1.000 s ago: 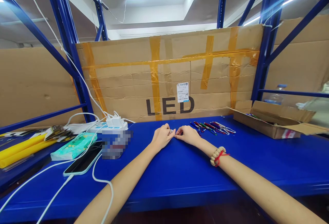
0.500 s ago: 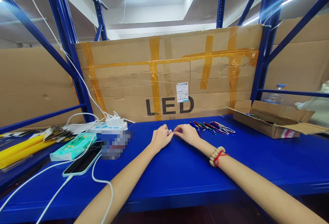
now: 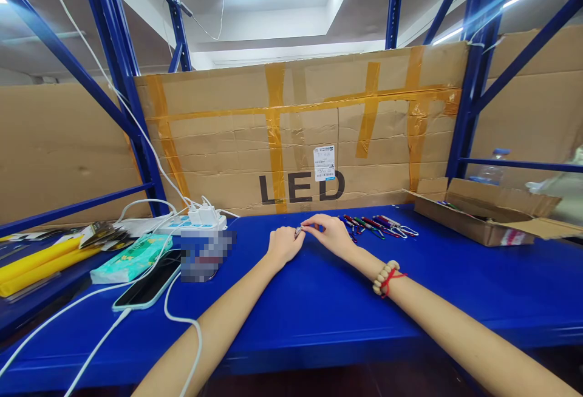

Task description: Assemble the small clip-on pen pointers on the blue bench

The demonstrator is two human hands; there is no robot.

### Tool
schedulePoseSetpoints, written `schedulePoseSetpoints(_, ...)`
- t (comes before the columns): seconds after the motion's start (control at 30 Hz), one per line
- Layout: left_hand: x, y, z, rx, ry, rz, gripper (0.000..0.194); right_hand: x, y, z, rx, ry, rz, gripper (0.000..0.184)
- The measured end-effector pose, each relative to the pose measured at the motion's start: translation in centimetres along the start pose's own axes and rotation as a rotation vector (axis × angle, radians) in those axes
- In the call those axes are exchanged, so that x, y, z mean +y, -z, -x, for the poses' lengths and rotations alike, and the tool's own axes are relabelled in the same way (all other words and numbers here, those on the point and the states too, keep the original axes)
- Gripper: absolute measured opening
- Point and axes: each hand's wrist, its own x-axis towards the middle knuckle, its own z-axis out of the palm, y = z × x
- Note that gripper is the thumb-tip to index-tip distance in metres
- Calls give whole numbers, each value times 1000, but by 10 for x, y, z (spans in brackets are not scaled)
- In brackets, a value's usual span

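Note:
My left hand (image 3: 285,244) is closed, low over the blue table. A small shiny thing (image 3: 298,232) pokes out from its thumb side; its kind is too small to tell. Close against it, my right hand (image 3: 328,234) has thumb and fingertips brought together in a pinch at the thing's end. What lies between those fingertips is hidden. Just beyond the right hand lies a spread of slim coloured metal pieces (image 3: 381,227) in red, green, blue and purple, some with silvery loops like carabiners.
At right stands an open cardboard box (image 3: 473,228) with small items inside. A phone (image 3: 148,285), a green tissue pack (image 3: 132,258) and a power strip (image 3: 195,223) with white cables sit at left. Taped cardboard (image 3: 228,148) rises behind the blue table (image 3: 319,318).
My right hand has shifted slightly up and its fingers have moved on the small shiny thing. The left hand stays nearly in place, turned a little. The view has slid slightly.

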Motion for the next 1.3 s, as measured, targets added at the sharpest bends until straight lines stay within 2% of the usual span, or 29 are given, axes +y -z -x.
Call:
schedulePoseSetpoints(0.43,-1,-2,-1,-10,-28,-46,43,0,-1,1,-24,36,-51,18)
schedulePoseSetpoints(0.73,0,-1,-1,-42,17,-67,38,3,-7,1,-8,98,-102,18)
schedulePoseSetpoints(1.07,0,-1,-1,-36,1,-61,37,-3,-3,1,-16,49,-80,13)
schedulePoseSetpoints(1.17,-1,-2,-1,1,28,-19,46,-4,6,-2,76,-39,7,18)
schedulePoseSetpoints(1.3,-1,-2,-1,46,67,53,53,8,28,-8,344,-265,101,25)
